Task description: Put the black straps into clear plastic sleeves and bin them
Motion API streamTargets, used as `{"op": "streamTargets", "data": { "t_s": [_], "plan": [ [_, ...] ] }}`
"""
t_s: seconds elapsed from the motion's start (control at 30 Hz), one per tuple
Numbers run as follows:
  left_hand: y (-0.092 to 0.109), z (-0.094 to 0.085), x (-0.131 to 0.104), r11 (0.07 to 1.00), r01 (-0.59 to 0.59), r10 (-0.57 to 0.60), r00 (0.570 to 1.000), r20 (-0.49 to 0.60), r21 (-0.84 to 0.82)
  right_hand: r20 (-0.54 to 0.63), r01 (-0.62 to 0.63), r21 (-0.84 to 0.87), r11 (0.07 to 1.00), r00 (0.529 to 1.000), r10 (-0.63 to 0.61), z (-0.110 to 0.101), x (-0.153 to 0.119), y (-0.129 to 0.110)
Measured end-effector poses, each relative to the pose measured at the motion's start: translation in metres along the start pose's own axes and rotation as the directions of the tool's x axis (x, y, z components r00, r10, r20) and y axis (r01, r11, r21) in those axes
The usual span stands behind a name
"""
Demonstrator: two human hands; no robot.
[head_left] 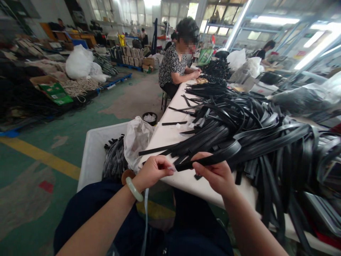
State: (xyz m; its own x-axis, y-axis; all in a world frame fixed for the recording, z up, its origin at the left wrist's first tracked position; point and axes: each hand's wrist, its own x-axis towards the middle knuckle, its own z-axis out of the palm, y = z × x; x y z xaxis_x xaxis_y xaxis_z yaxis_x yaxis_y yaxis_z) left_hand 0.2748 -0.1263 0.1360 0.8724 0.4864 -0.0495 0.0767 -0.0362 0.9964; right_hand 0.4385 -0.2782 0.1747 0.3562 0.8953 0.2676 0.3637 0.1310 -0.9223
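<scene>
My right hand (214,174) grips a black strap (195,163) between thumb and fingers, near the strap's end. From there the strap bends away to the right, toward the pile. At its free end my left hand (154,172) is closed in a pinch, with a small pale bit at the fingertips that is too small to make out. Both hands are over the front edge of the white table (170,137). Beyond them spreads a large heap of black straps (213,137), some lying loose across the tabletop.
At my left stands a white bin (92,149) with bundled straps (115,156) and a whitish sack (138,137). A co-worker (176,60) sits farther up the table near small gold-coloured parts (201,81). A dark bucket (150,118) is on the floor.
</scene>
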Motion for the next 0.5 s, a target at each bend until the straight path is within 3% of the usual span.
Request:
{"op": "streamTargets", "data": {
  "t_s": [0.3, 0.5],
  "plan": [
    [0.000, -0.006, -0.006, 0.996, 0.046, -0.045, 0.999, 0.021, -0.080, 0.020, 0.202, -0.094, 0.975, 0.979, -0.201, 0.007, 0.013, 0.007],
    [0.002, -0.005, -0.006, 0.991, 0.067, -0.061, 0.997, 0.056, -0.118, 0.073, 0.235, -0.055, 0.970, 0.970, -0.231, 0.008, 0.016, 0.010]
  ]
}}
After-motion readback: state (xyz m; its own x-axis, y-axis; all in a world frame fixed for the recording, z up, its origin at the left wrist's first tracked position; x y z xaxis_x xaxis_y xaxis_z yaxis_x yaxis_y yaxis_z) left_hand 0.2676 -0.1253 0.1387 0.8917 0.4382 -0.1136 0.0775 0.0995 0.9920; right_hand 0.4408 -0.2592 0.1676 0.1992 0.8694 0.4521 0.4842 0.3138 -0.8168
